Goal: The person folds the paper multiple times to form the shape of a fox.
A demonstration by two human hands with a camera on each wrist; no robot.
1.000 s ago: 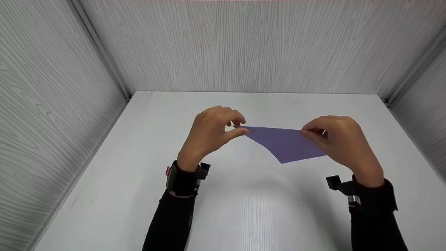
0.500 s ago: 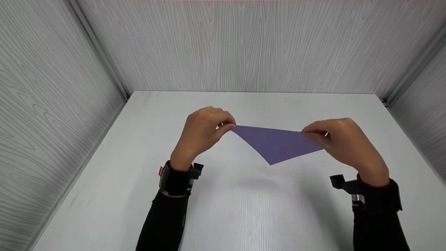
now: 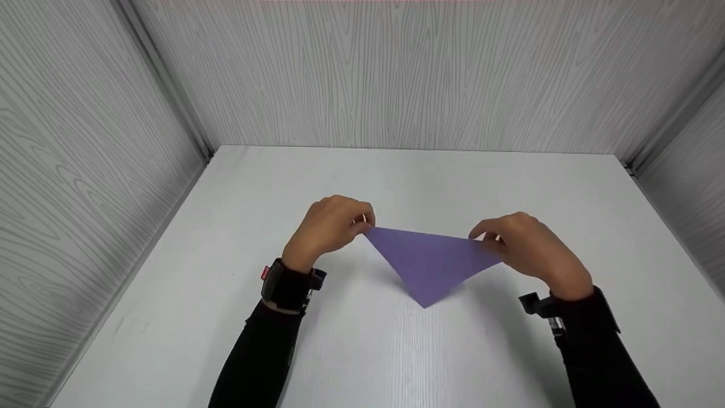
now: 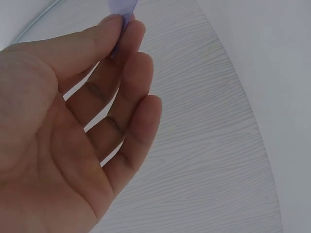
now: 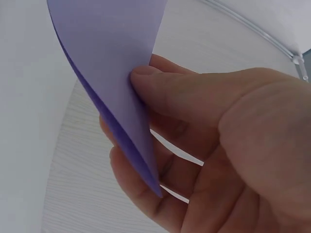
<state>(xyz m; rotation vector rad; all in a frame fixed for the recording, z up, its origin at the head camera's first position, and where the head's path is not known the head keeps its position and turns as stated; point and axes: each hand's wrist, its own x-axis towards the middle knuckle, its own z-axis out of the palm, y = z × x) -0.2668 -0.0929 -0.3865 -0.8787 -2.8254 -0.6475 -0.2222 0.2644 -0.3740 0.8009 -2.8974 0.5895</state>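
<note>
A purple sheet of paper [image 3: 427,263], folded into a triangle, hangs between both hands with its point toward the person. In the head view its lower tip is at or just above the table; which, I cannot tell. My left hand [image 3: 331,226] pinches the left corner between thumb and forefinger, as the left wrist view shows with the paper's corner [image 4: 121,7]. My right hand [image 3: 527,246] pinches the sheet near its right corner. In the right wrist view the thumb [image 5: 160,90] presses on the paper [image 5: 109,43], whose two layers stand slightly apart along one edge.
The white table [image 3: 272,187] lies under both hands. A wood-grained panel [image 3: 362,73] rises at the back, with side panels at the left [image 3: 73,170] and right [image 3: 696,141]. Each wrist wears a black strap with a small camera.
The left hand closed its thumb and forefinger on the paper's left corner. Both hands then lowered the sheet toward the table and the person, the right hand also shifting left.
</note>
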